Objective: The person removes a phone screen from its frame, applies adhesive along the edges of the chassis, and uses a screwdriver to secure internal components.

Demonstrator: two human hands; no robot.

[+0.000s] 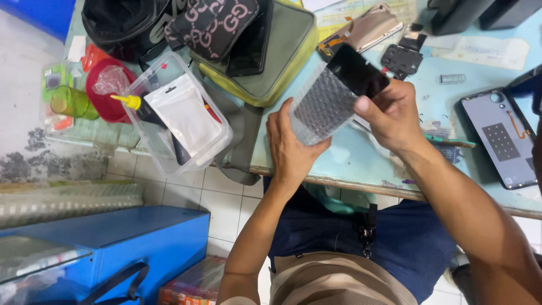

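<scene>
The bubble-wrap sleeve (323, 104) hides most of the black screen panel (357, 70)

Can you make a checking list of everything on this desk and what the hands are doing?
Surface: pale blue worn tabletop, scuffed edge.
Job's things: flat black glass panel half out of a clear bubble-wrap sleeve.
Clutter: clear plastic box with a yellow-capped bottle; olive zip pouch; opened grey phone back; red bowl.
Hands: left hand cups the sleeve; right hand pinches the panel.
Cables: orange flat ribbon on the phone back.
Surroundings: blue case on white floor tiles.
</scene>
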